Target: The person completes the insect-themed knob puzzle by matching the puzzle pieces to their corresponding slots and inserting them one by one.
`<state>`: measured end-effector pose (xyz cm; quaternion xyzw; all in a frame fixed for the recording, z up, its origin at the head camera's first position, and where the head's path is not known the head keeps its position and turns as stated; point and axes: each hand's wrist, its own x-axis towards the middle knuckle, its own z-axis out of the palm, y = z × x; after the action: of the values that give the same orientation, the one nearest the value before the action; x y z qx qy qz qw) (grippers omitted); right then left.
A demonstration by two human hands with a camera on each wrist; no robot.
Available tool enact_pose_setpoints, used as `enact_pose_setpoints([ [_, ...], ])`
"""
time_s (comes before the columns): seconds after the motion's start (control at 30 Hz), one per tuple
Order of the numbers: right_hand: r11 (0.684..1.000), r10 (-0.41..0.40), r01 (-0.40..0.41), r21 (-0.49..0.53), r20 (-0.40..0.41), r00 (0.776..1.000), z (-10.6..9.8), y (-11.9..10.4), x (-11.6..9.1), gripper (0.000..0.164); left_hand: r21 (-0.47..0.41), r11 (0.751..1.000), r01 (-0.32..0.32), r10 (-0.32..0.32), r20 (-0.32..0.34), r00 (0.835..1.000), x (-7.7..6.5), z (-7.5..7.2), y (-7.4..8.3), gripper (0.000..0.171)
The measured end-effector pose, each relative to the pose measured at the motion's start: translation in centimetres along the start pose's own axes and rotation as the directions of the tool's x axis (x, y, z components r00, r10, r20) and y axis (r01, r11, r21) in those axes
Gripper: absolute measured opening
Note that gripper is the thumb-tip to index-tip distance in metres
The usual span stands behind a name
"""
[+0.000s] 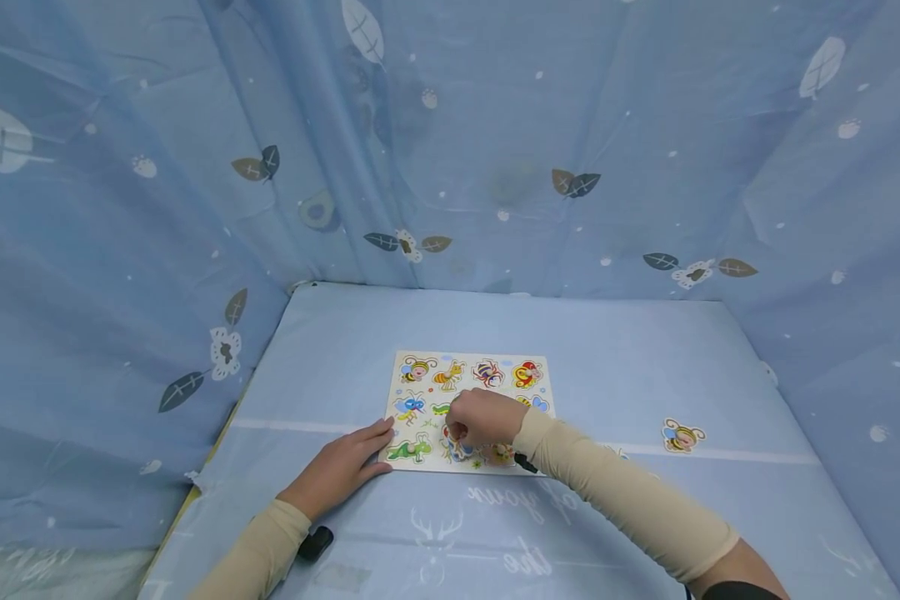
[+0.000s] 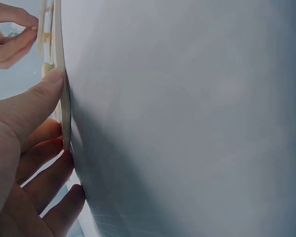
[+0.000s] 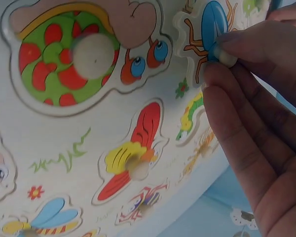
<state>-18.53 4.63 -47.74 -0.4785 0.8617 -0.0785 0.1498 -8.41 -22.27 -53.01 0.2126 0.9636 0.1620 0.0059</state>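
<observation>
A white wooden peg puzzle board (image 3: 64,133) with colourful insect pieces lies on the table. My right hand (image 1: 487,417) is over its lower middle, where thumb and fingers pinch the round knob (image 3: 228,58) of a blue beetle piece (image 3: 214,22). The beetle overlaps its outlined recess, slightly offset from it in the right wrist view. My left hand (image 1: 341,471) rests at the board's left edge, fingers extended, with the thumb (image 2: 37,101) touching the edge. A snail piece (image 3: 44,84) and a red-winged piece (image 3: 148,121) sit in the board nearby.
A bee piece (image 1: 682,436) lies loose on the blue tablecloth (image 1: 622,350) to the right. Part of another piece (image 1: 617,452) shows beside my right sleeve (image 1: 622,500). Patterned blue curtains (image 1: 495,125) enclose the table at the back and sides.
</observation>
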Motion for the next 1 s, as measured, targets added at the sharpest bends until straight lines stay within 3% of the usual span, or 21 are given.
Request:
enact_pose_setpoints([
  [0.57, 1.0, -0.004, 0.005, -0.015, 0.004, 1.0, 0.89, -0.8, 0.9, 0.016, 0.001, 1.0, -0.009, 0.009, 0.004, 1.0, -0.01, -0.07, 0.0, 0.062],
  [1.0, 0.998, 0.005, -0.006, 0.067, 0.02, 1.0, 1.05, -0.89, 0.9, 0.01, 0.003, 1.0, 0.015, -0.015, 0.013, 1.0, 0.0, 0.01, 0.1, 0.062],
])
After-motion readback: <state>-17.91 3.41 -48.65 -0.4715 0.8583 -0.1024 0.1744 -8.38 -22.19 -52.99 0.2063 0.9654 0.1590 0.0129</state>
